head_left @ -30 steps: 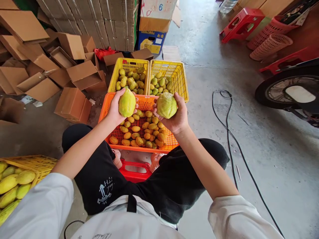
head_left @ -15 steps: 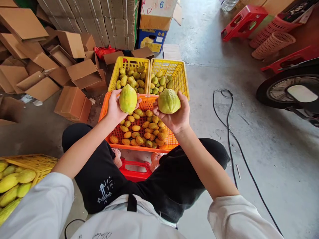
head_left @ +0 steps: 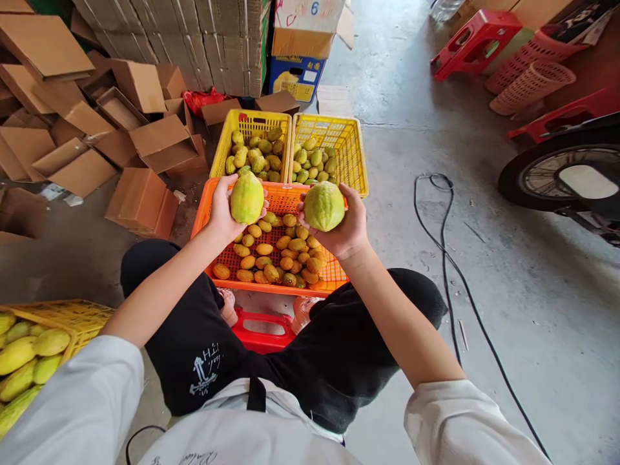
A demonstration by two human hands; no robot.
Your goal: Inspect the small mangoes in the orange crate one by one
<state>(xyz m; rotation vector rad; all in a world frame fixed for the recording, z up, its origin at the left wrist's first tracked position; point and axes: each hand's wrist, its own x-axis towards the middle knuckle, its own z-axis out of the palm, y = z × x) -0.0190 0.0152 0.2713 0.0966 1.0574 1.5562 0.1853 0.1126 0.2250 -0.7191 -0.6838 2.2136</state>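
Note:
My left hand (head_left: 224, 210) is closed around a yellow-green melon-like fruit (head_left: 247, 199), its fingertips showing at the fruit's right side. In my right hand (head_left: 349, 227) rests a rounder, greener fruit (head_left: 324, 206) with faint ridges, gripped from the right and below. Both fruits are held up over the orange crate (head_left: 334, 274), apart from each other. Inside that crate lie many small orange-yellow fruits (head_left: 264, 249), and bare mesh shows at its left. Behind it stand two yellow crates, the left one (head_left: 225, 139) and the right one (head_left: 356, 152), both with yellow-green fruits.
A yellow crate (head_left: 92, 316) of larger yellow fruits stands at lower left. Cardboard boxes (head_left: 140, 201) are piled at left. A black cable (head_left: 450, 258) runs over the floor, near a motorbike wheel (head_left: 566, 168). A red stool (head_left: 477, 42) stands farther back.
The fruit in my right hand has turned and moved slightly left and down. My left hand has tilted its fruit a little and lowered it slightly. The crates stay put.

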